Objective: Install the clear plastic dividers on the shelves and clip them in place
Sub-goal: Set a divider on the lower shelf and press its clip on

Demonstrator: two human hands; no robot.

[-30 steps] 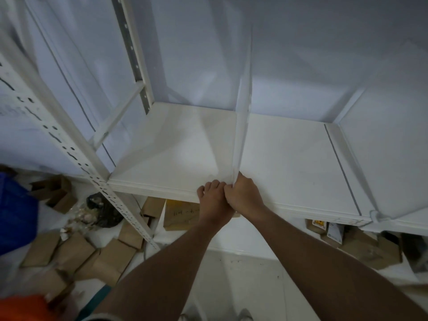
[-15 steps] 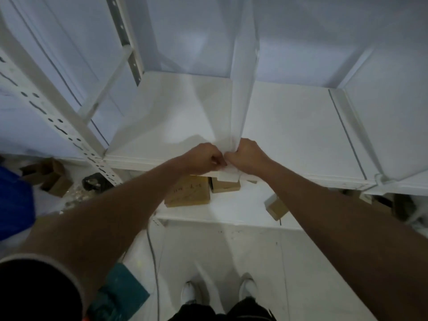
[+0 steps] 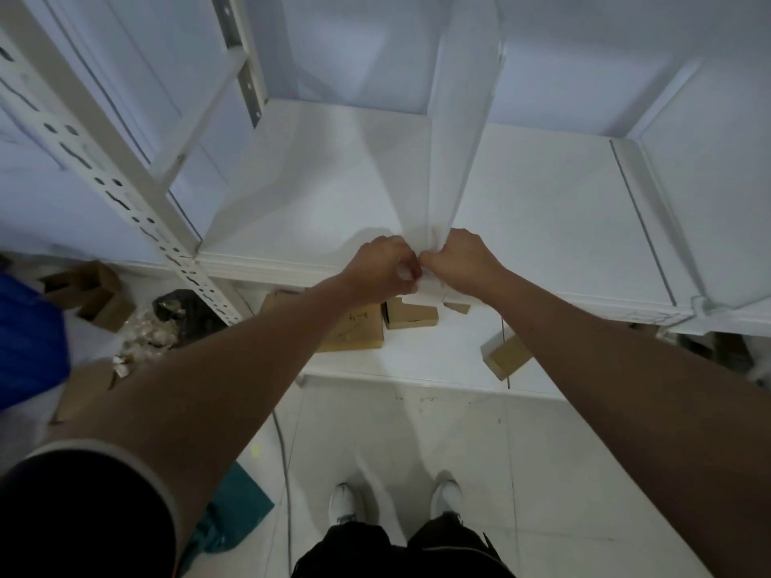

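**At the shelf's front lip, one divider is up and its clip is in hand**

At the front edge of the white shelf, a clear plastic divider stands upright, running from the back wall forward to the lip. It looks frosted and pale, nearly the colour of the shelf, with its top edge rising out of view. Its lower front corner sits between the two hands. The left hand and the right hand meet there, knuckles up, fingers curled in and pinching at the divider's foot and the shelf lip. A small pale piece shows under the hands at the edge; whether it is the clip, and whether it is seated, I cannot tell.

By my reading, placing this divider is done and clipping it is under way. To the right, another upright panel already stands with a clip-like fitting at its front corner, so that one seems finished. The bay at far left, beside the slotted upright, shows no divider.
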